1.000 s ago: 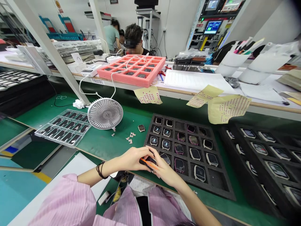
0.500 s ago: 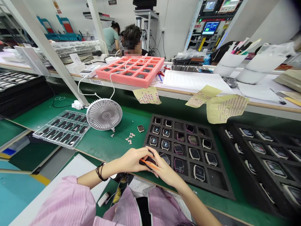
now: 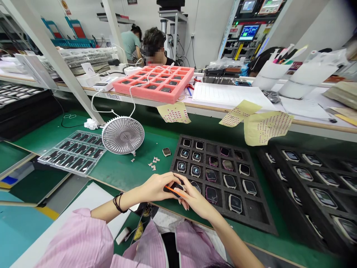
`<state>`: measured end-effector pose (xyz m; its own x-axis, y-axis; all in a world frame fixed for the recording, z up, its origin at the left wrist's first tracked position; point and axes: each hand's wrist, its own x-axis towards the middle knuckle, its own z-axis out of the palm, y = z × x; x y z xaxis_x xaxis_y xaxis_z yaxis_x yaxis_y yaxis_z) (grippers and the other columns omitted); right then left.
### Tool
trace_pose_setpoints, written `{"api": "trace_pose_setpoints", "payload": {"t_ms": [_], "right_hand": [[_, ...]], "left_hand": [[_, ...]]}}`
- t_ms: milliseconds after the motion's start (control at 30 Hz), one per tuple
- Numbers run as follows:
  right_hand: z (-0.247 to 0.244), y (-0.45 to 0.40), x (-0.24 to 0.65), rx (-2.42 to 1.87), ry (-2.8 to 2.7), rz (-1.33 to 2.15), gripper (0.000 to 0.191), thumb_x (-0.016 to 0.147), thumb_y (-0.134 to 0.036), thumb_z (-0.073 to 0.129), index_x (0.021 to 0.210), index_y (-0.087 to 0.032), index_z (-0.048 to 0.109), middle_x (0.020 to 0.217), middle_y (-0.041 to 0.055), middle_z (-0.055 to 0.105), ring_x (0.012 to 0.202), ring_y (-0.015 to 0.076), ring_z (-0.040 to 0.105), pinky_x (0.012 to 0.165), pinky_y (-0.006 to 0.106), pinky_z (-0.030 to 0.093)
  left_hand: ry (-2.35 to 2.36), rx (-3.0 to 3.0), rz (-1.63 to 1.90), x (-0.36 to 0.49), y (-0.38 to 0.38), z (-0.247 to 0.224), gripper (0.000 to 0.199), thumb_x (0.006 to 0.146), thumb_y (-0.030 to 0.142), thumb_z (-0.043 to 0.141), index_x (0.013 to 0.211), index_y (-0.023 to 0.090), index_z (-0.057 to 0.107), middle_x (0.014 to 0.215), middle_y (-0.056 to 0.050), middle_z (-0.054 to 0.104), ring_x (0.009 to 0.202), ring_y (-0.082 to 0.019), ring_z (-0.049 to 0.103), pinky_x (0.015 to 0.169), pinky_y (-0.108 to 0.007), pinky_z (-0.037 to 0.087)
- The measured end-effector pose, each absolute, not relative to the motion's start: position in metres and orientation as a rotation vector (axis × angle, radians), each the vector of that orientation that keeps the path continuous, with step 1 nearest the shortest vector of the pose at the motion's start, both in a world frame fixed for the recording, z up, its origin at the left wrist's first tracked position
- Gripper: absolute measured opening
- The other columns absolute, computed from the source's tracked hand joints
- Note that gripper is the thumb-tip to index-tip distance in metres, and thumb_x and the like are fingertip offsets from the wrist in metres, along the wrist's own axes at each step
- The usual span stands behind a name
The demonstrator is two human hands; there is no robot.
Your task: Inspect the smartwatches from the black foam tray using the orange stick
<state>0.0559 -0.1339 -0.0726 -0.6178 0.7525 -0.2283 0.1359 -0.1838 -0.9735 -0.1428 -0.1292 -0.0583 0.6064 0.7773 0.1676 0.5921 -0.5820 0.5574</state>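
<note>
My left hand (image 3: 160,187) is closed around a dark smartwatch body (image 3: 177,185), held just above the front edge of the bench. My right hand (image 3: 194,198) meets it from the other side, fingers bent around a thin orange tool (image 3: 175,191) that lies across the watch face. Fingers cover much of the watch and the tool's tip. Beyond the hands, another watch (image 3: 166,152) rests on the green bench, with several small metallic pieces (image 3: 153,163) to its left.
A black foam tray (image 3: 214,149) of watches is at my right, with stacked trays (image 3: 304,190) farther over. At the left are a white fan (image 3: 123,135) and a clear plastic tray (image 3: 74,152). A pink foam tray (image 3: 178,97) sits on the shelf; people are behind it.
The orange tool has shifted slightly across the watch, and the dark watch face shows more between the hands. Some fingers of my right hand have spread a little below it.
</note>
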Motion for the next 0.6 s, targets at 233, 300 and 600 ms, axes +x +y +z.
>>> {"api": "trace_pose_setpoints", "payload": {"t_ms": [233,300,600], "right_hand": [[-0.0745,-0.1341,0.0582,-1.010,-1.656,1.845,0.063,0.092,-0.051,0.052,0.145,-0.024,0.033,0.064,-0.0069,0.053,0.044,0.0087,0.045,0.048,0.022,0.040],[-0.0753,-0.1334,0.0581,-1.013,-1.650,1.850,0.063,0.092,-0.051,0.052,0.145,-0.024,0.033,0.067,-0.0058,0.054,0.045,0.0085,0.046,0.048,0.022,0.040],[-0.0778,-0.1304,0.0561,-0.926,-1.646,1.834,0.050,0.091,-0.045,0.055,0.137,-0.028,0.043,0.116,0.0063,0.061,0.069,0.0118,0.058,0.046,0.020,0.042]], "left_hand": [[1.092,2.382,0.540,-0.1437,-0.1288,-0.0585,0.036,0.083,0.042,0.068,0.107,0.017,0.061,0.088,-0.002,0.064,0.071,-0.011,0.060,0.062,-0.019,0.045],[1.091,2.392,0.542,-0.1439,-0.1293,-0.0589,0.035,0.083,0.042,0.068,0.107,0.017,0.061,0.088,-0.002,0.063,0.071,-0.011,0.060,0.061,-0.019,0.044],[1.087,2.475,0.576,-0.1431,-0.1316,-0.0619,0.036,0.086,0.046,0.064,0.109,0.018,0.060,0.094,-0.004,0.066,0.068,-0.011,0.060,0.059,-0.019,0.042]]}}
